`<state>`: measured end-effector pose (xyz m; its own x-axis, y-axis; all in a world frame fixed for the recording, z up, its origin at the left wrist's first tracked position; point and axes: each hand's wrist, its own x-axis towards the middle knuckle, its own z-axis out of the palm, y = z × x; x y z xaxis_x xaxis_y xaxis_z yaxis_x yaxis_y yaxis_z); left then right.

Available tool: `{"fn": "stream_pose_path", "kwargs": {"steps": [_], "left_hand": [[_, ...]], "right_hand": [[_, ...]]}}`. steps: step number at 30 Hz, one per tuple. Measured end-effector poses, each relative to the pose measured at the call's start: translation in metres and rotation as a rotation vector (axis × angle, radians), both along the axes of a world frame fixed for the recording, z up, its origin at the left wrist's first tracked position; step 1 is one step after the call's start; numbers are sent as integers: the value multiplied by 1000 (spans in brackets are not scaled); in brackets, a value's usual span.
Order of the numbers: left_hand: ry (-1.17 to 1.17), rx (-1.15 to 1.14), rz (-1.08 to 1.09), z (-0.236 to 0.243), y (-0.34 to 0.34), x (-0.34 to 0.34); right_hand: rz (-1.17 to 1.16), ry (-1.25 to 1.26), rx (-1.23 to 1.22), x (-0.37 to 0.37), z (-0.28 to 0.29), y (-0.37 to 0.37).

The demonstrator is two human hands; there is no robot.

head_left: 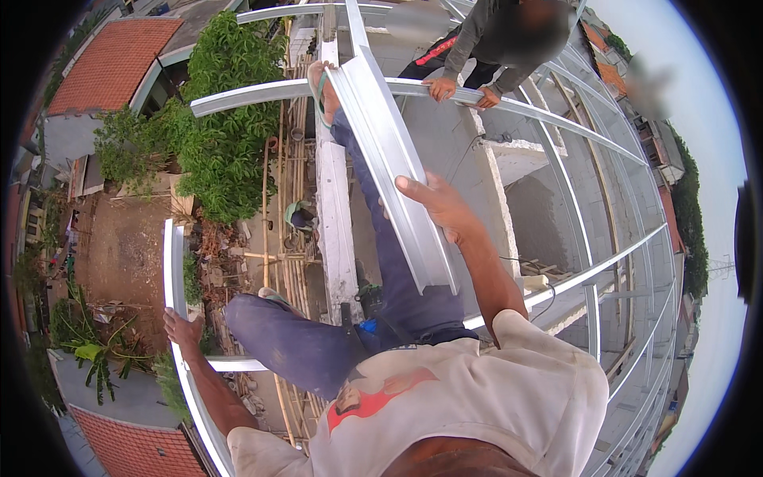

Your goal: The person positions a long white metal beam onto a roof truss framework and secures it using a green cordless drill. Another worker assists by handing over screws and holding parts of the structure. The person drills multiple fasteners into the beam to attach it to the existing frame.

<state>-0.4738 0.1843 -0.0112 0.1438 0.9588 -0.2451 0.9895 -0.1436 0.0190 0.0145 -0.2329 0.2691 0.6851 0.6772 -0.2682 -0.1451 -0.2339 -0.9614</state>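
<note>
My right hand (437, 203) grips a long silvery metal channel (389, 151) that lies slantwise over my leg. Its thumb is on the face of the channel, and the other fingers are mostly hidden behind it. Out at the left, my left hand (184, 330) is closed around a bent metal roof beam (176, 270). My legs in dark blue trousers straddle the frame, with one sandaled foot (322, 87) at the far end of the wall top. Past the channel, a co-worker's two hands (442, 89) rest on a metal crossbeam (556, 121).
A narrow concrete wall top (338, 215) runs between my legs. Far below on the left are bamboo poles (278, 262), rubble and a leafy tree (222, 103). Thin metal rafters (568, 191) spread over the right, above block walls. A person crouches (300, 216) on the ground.
</note>
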Motion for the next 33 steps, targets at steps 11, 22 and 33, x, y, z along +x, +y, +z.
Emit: {"fn": "stream_pose_path", "kwargs": {"steps": [11, 22, 33], "left_hand": [[-125, 128, -64, 16, 22, -16], [-382, -105, 196, -31, 69, -51], [-746, -95, 104, -9, 56, -38]], "right_hand": [[63, 399, 128, -49, -68, 203], [423, 900, 100, -155, -246, 404], [403, 967, 35, -243, -323, 490]]}}
